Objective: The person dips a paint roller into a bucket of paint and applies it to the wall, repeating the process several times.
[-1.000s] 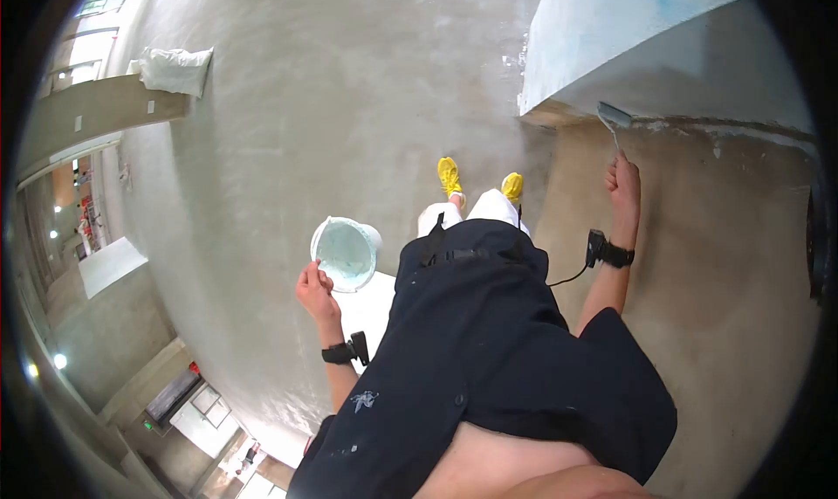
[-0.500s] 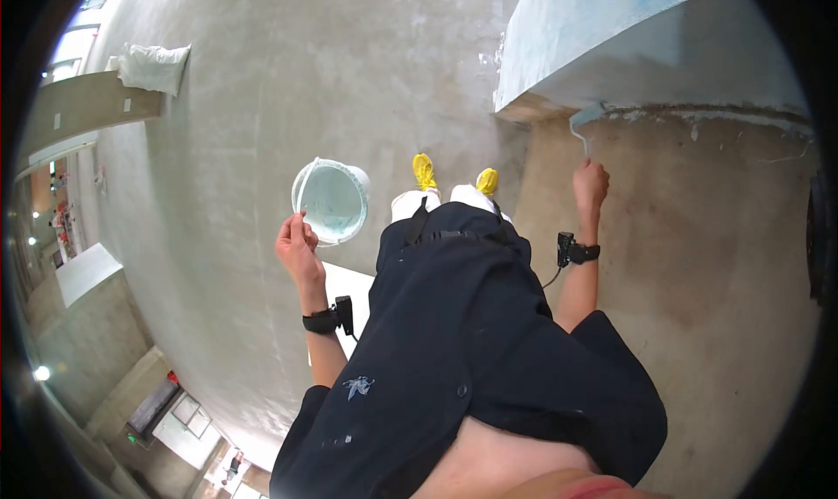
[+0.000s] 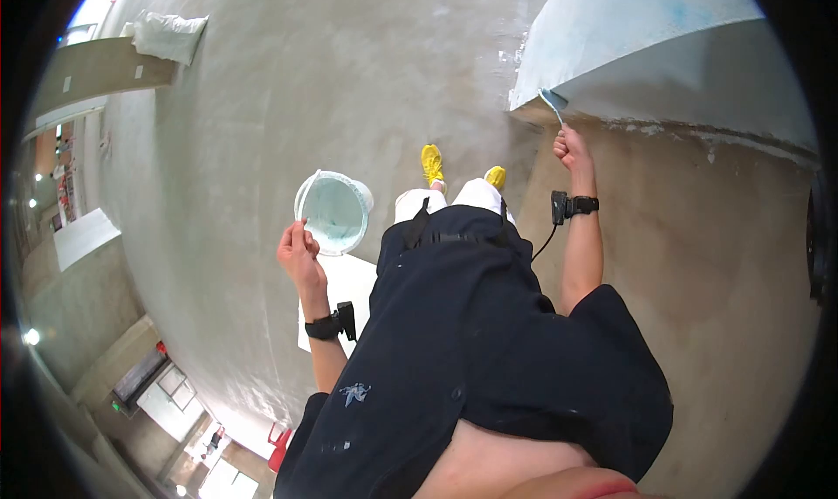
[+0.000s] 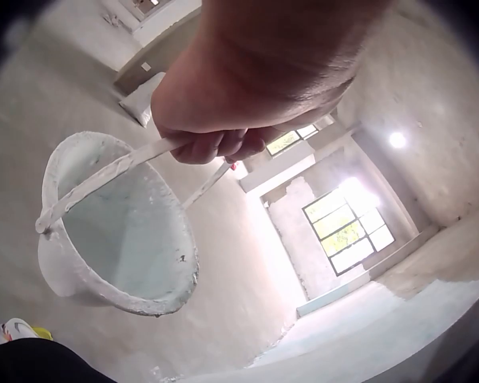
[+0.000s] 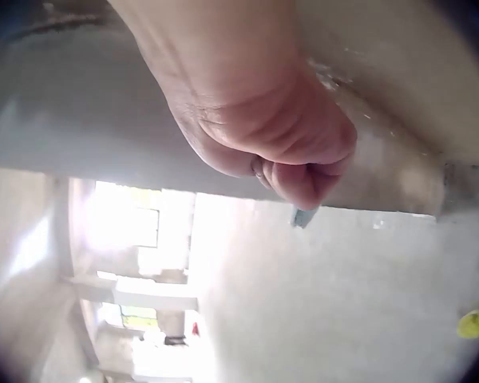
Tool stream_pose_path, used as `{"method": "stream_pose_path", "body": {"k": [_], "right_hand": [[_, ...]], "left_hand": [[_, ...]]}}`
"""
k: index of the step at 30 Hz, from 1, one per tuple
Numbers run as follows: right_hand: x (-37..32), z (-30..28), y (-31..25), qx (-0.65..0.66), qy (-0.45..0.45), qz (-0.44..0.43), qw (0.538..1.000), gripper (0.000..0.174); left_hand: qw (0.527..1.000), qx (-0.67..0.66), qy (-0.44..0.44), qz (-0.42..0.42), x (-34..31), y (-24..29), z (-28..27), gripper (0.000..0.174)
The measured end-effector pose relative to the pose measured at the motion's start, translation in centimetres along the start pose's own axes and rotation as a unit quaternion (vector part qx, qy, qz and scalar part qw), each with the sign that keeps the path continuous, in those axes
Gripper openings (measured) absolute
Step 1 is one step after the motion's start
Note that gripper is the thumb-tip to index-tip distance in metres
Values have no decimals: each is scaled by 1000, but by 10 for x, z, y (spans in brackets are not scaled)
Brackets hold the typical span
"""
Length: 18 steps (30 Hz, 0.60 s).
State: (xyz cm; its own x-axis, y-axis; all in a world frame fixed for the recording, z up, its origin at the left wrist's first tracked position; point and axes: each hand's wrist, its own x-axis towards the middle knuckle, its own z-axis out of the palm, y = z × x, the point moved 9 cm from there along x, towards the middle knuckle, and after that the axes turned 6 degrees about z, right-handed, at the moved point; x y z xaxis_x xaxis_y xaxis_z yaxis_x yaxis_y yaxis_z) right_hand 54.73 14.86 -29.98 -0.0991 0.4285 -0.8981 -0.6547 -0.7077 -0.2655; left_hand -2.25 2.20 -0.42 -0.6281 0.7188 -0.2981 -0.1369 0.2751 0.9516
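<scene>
My left hand (image 3: 299, 256) grips the white handle (image 4: 104, 183) of a pale plastic bucket (image 3: 330, 204), which hangs tilted with its mouth facing me. Thin bluish-white paint coats its inside and rim. On the right, my right hand (image 3: 573, 148) holds a small paint roller (image 3: 553, 99) by its handle, fingers curled round it. The pale-blue roller head overlaps the left corner of a light-blue painted wall (image 3: 646, 41), where a bare tan strip runs along the lower edge. In the right wrist view the fist hides most of the roller; only a bluish tip shows below it.
Yellow shoes (image 3: 432, 165) stand on the grey concrete floor (image 3: 349, 80). A white panel (image 3: 353, 289) lies below the bucket, beside my left forearm. A white sack (image 3: 170, 36) rests on a low wall at the far left. Brown bare wall (image 3: 698, 263) extends on the right.
My right hand has moved the roller left along the painted wall's lower edge to its corner. The left hand keeps hold of the bucket's handle, and the head view has shifted slightly.
</scene>
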Motion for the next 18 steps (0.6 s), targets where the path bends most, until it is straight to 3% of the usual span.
{"method": "stream_pose_path", "body": {"k": [3,7,9,11,13,17,18], "right_hand": [[62,0,20,8,-14,35,999,40],[121,17,-6,130,-53,4,990,38],[117,27,-18,227,-66,19,971,37],[112,28,-18,189,-60,0,980,35],[94,14,-4,86,9,-23,996,34],[18,2,18,44,28,-87,995,36],[-11,-5,14,-9,75,-138,988,38]], "left_hand": [[999,10,35,12,-17,1,-23,16],[997,33,58,25,-34,10,-43,17],[996,38,70,26,-37,10,-51,17],[996,30,79,28,-33,10,-53,17],[995,34,90,20,-33,7,-53,17],[996,25,79,18,-28,5,-51,17],[997,24,76,20,-27,4,-51,17]]}}
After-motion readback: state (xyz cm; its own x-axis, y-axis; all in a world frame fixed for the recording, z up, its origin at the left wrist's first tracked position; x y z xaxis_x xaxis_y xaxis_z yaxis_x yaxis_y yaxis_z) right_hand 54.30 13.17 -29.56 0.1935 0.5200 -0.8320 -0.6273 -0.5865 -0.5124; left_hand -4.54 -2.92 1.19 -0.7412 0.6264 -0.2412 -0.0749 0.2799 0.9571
